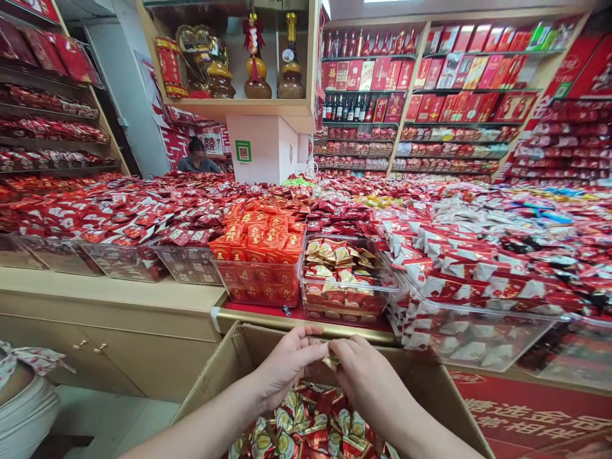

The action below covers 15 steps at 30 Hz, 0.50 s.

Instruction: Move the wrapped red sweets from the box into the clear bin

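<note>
Over an open cardboard box point(430, 389), my left hand point(289, 364) and my right hand point(370, 376) meet with their fingertips pinched together. Between them shows a sliver of a small gold-wrapped candy point(331, 361), mostly covered by my fingers. Below, the box holds many red and gold wrapped candies point(310, 427) with a round yellow picture on the wrapper. Just beyond my hands, a clear plastic bin point(344, 290) is filled with similar candies, many standing in rows.
Left of that bin stands another with bright red-orange packets point(261, 236). To the right, a wide bin point(482, 331) is heaped with red and white packets. Bottle shelves point(368, 76) line the back. A person point(197, 159) sits behind the counter; cloth-covered goods point(23, 395) are lower left.
</note>
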{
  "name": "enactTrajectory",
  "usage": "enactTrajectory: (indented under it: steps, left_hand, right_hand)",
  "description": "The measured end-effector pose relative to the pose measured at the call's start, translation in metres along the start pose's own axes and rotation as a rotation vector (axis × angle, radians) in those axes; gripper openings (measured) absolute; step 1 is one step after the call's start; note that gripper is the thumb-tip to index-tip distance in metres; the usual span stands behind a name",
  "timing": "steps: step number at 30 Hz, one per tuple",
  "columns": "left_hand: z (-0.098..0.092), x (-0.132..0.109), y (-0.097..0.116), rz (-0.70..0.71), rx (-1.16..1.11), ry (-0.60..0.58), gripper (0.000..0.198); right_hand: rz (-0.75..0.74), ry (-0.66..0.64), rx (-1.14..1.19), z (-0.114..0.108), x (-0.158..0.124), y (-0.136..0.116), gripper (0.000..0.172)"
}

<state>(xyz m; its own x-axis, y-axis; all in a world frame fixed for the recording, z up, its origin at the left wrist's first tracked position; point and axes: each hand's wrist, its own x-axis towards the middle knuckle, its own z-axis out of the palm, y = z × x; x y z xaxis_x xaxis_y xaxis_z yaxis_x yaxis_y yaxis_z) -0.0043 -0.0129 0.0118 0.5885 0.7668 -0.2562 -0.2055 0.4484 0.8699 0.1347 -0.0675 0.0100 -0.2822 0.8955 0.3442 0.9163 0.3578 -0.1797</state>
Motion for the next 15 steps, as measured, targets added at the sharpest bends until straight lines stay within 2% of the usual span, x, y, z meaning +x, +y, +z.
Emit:
enactTrajectory:
  steps: [2, 4, 7, 8, 10, 13, 15]
  left_hand:
    - [-0.002, -0.002, 0.008, 0.063, -0.046, -0.017, 0.029]
    - [-0.005, -0.003, 0.013, 0.097, -0.065, -0.051, 0.027]
    - [-0.01, -0.001, 0.013, 0.085, 0.016, -0.077, 0.024]
    - [-0.011, 0.001, 0.012, 0.07, 0.047, -0.068, 0.023]
    - [-0.013, 0.004, 0.008, 0.036, 0.093, -0.042, 0.024]
    - [-0.016, 0.006, 0.004, -0.008, 0.13, -0.008, 0.025]
    - [-0.016, 0.006, 0.003, -0.033, 0.148, -0.007, 0.025]
  right_hand:
    - [-0.004, 0.034, 0.014, -0.017, 0.006, 0.003, 0.018]
    - [0.01, 0.122, 0.02, -0.044, 0.019, 0.008, 0.012]
    - [0.088, 0.214, -0.128, -0.087, 0.053, 0.024, 0.013]
    - [0.124, 0.186, -0.228, -0.097, 0.066, 0.031, 0.014]
    - [0.171, 0.01, -0.403, -0.105, 0.092, 0.047, 0.016]
    - [0.145, -0.291, -0.483, -0.097, 0.118, 0.067, 0.021]
    - [0.122, -0.371, -0.482, -0.085, 0.124, 0.076, 0.022]
